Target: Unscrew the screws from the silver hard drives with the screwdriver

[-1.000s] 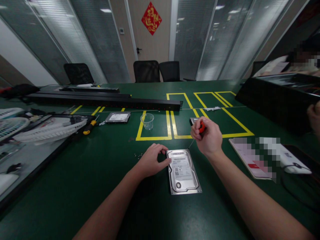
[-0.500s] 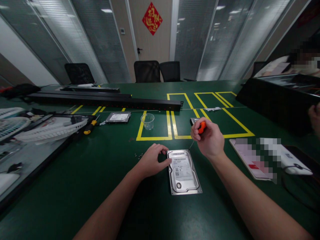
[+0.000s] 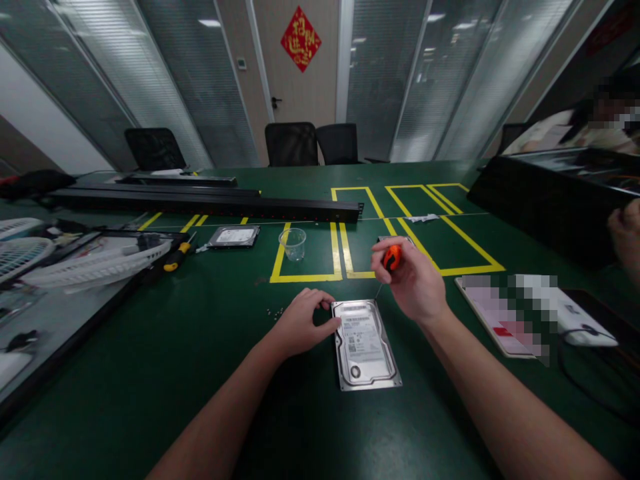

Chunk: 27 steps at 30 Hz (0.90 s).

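A silver hard drive [image 3: 367, 347] with a white label lies flat on the green table in front of me. My left hand [image 3: 306, 323] grips its upper left corner, with the thumb on the left edge and the fingertips at the far corner. In my right hand [image 3: 413, 277] is a screwdriver [image 3: 393, 257] with an orange and black handle, held upright and slightly tilted. Its thin shaft reaches down to the drive's upper right corner; the exact contact of the tip is too small to tell. Several tiny screws [image 3: 275, 313] are scattered left of my left hand.
Beyond stands a clear plastic cup [image 3: 294, 245]. Another hard drive [image 3: 234, 237] and a yellow-black screwdriver [image 3: 177, 257] lie left. Long black bars [image 3: 210, 203] cross the back. At right are a pink-white box [image 3: 493, 320], a black case [image 3: 545, 207] and another person's hand [image 3: 626, 233].
The screwdriver handle has tipped slightly left and turned in my right hand, and the fingers have shifted with it. My left hand stays on the hard drive. The whole view has shifted a little.
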Motion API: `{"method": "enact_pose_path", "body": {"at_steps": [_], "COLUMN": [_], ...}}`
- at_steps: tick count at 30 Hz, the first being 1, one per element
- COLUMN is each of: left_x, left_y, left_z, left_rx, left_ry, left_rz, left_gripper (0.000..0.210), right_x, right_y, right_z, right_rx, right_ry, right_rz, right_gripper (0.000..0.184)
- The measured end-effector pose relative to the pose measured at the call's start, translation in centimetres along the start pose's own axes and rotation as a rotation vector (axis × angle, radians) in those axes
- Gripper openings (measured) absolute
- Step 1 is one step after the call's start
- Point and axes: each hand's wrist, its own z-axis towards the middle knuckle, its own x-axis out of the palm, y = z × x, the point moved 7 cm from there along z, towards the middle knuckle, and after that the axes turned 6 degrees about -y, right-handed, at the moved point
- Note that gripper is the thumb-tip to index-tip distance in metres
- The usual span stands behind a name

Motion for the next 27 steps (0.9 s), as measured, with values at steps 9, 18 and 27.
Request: {"method": "enact_pose_path", "body": {"at_steps": [9,18,27], "left_x": [-0.17,-0.11,-0.12], "left_y": [-0.15,-0.16,-0.24], "left_z": [0.09,0.08,0.12], "left_rx": [-0.001,0.004,-0.006], "left_ry": [-0.003,-0.005,0.006], "left_rz": [0.003,0.013,0.006], "left_gripper": [0.026,0.024,0.025], "right_x": [-0.27,-0.74,-0.4], "right_y": [0.04,-0.12,0.47], "right_z": [-0.06,-0.1,-0.1], "right_rx": [-0.002,-0.035,-0.017], "right_ry": [-0.011,-0.036,-0.038], "right_rz": [0.017,-0.039,-0.004], "right_gripper": [0.014,0.024,0.031]}}
